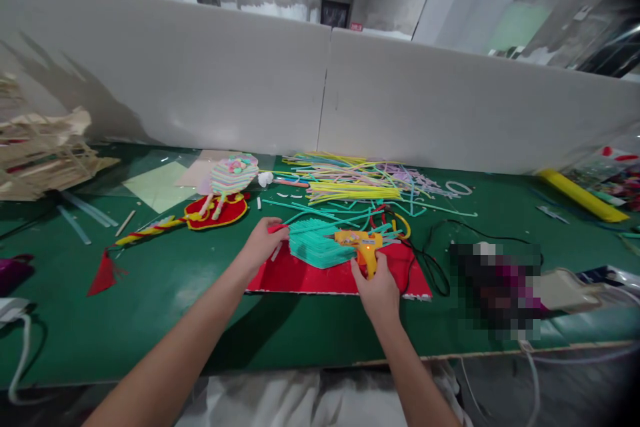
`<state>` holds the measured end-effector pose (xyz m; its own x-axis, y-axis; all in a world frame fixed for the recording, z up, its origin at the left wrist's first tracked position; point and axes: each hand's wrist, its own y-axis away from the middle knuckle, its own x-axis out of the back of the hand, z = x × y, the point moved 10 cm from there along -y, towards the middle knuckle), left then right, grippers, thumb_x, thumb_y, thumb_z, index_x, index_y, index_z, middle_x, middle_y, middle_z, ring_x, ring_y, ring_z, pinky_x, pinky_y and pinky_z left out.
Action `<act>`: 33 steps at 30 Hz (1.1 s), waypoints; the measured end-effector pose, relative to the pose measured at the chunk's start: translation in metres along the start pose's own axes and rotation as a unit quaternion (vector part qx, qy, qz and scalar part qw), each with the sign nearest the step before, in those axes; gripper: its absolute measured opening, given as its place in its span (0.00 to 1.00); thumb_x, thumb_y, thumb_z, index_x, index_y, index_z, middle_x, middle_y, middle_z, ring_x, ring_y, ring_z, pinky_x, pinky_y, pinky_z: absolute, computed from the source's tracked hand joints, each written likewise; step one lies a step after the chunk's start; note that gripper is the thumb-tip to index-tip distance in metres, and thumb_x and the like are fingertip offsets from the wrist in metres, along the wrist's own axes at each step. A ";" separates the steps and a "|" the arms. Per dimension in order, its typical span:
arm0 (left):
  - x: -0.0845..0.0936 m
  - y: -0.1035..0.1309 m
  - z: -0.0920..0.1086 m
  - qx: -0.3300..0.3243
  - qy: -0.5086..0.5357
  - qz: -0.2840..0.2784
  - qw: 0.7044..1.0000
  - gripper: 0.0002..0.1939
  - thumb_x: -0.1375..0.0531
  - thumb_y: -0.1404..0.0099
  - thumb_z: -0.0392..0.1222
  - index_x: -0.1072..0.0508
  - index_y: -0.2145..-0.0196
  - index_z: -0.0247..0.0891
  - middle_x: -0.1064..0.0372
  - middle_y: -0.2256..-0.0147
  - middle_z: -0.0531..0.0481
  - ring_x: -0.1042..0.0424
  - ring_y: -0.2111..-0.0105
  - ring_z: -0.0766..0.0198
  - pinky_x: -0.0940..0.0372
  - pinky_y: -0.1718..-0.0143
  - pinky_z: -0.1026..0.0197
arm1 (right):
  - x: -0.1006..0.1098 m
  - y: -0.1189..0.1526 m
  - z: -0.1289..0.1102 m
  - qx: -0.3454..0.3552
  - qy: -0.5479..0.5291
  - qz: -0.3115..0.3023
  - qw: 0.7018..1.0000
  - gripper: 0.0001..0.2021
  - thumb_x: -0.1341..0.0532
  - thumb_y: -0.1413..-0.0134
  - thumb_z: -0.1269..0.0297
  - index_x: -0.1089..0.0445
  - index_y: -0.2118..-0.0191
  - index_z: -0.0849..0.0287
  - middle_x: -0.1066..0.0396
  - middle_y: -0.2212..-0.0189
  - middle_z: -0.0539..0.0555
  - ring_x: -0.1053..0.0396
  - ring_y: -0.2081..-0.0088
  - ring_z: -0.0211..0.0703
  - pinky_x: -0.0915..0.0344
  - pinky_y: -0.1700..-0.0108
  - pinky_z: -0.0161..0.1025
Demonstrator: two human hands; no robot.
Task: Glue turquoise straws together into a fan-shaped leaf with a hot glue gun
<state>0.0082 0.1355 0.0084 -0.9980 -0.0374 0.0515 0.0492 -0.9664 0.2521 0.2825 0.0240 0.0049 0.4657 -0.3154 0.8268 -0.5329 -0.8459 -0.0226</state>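
Note:
A yellow glue gun (pixel 367 245) is gripped in my right hand (pixel 381 285), its nozzle pointing left over a teal piece made of rows of pipe cleaners (pixel 320 243). That piece lies on a red board (pixel 305 280). My left hand (pixel 265 245) is closed at the left edge of the teal piece, with something small and red at its fingertips. A teal strand runs from near those fingers toward the right. What exactly the left fingers pinch is too small to tell.
Loose pipe cleaners (pixel 350 190) lie behind the board. A striped round craft (pixel 234 175) and a red fan shape (pixel 225 212) with a twisted handle sit at the left. A black cable (pixel 435 273) curls right of the board; a white partition (pixel 225 80) stands behind.

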 end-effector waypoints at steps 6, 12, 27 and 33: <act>-0.027 0.008 -0.023 0.129 0.197 -0.074 0.969 0.09 0.36 0.48 0.31 0.28 0.67 0.32 0.28 0.72 0.46 0.28 0.71 0.66 0.34 0.65 0.65 | 0.001 0.001 0.003 0.013 -0.051 0.024 0.998 0.26 0.48 0.49 0.43 0.39 0.52 0.58 0.29 0.70 0.55 0.32 0.71 0.47 0.44 0.73 0.35; -0.041 0.010 -0.018 0.114 0.191 -0.094 0.970 0.15 0.34 0.49 0.32 0.26 0.61 0.34 0.25 0.69 0.48 0.28 0.73 0.67 0.34 0.69 0.66 | 0.000 0.000 0.007 0.010 -0.086 0.039 0.995 0.28 0.48 0.50 0.43 0.39 0.51 0.60 0.29 0.70 0.56 0.32 0.72 0.47 0.43 0.73 0.36; -0.081 0.025 -0.043 0.192 0.114 -0.147 0.964 0.15 0.33 0.48 0.44 0.24 0.64 0.35 0.23 0.64 0.44 0.24 0.66 0.58 0.30 0.68 0.61 | -0.005 -0.013 0.013 0.035 -0.106 -0.036 0.993 0.29 0.46 0.53 0.41 0.38 0.52 0.59 0.30 0.72 0.54 0.32 0.72 0.46 0.41 0.72 0.36; -0.090 0.028 -0.044 0.230 0.123 -0.159 0.952 0.13 0.33 0.49 0.37 0.25 0.63 0.32 0.23 0.65 0.42 0.24 0.70 0.60 0.28 0.69 0.62 | 0.001 -0.024 0.013 0.083 -0.223 -0.039 0.971 0.24 0.42 0.53 0.45 0.38 0.57 0.61 0.33 0.74 0.50 0.35 0.73 0.41 0.39 0.70 0.35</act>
<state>0.0970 0.1009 -0.0322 -0.9421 0.1253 -0.3110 -0.3004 -0.7275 0.6168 0.3052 0.0388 -0.0005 0.7788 -0.3713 0.5055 -0.3795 -0.9206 -0.0915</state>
